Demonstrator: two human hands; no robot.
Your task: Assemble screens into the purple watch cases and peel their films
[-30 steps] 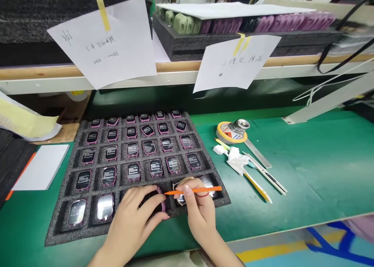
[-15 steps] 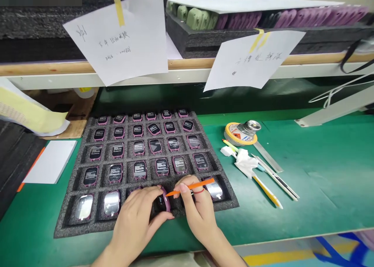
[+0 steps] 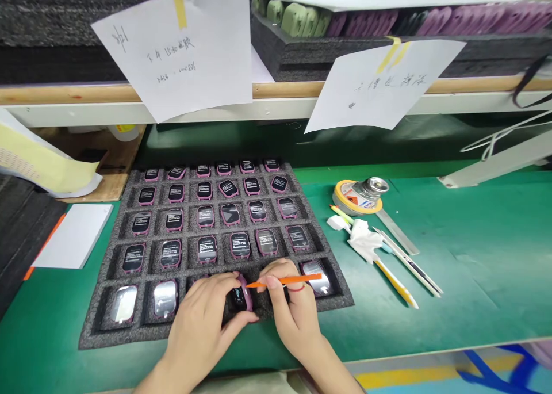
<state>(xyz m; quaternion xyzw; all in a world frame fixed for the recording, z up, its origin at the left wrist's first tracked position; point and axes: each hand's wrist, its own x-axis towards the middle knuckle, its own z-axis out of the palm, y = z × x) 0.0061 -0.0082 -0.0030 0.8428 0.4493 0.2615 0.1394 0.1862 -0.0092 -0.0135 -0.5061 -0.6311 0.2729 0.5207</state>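
Left hand (image 3: 200,319) grips tilted purple watch (image 3: 247,296) at near row of foam tray (image 3: 129,336); right hand (image 3: 295,305) holds orange stick (image 3: 297,279), tip at watch. Tape roll (image 3: 357,198) lies right of tray; white slab (image 3: 75,236), left.

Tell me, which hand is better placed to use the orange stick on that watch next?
Probably the right hand: it holds the orange stick, its tip at or very near the purple edge of the watch. The left hand is occupied gripping that watch.

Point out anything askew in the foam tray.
In the foam tray, the back row's second watch from left sits twisted, as do the next row's fourth and sixth; neighboring watches sit straighter. No spill shows.
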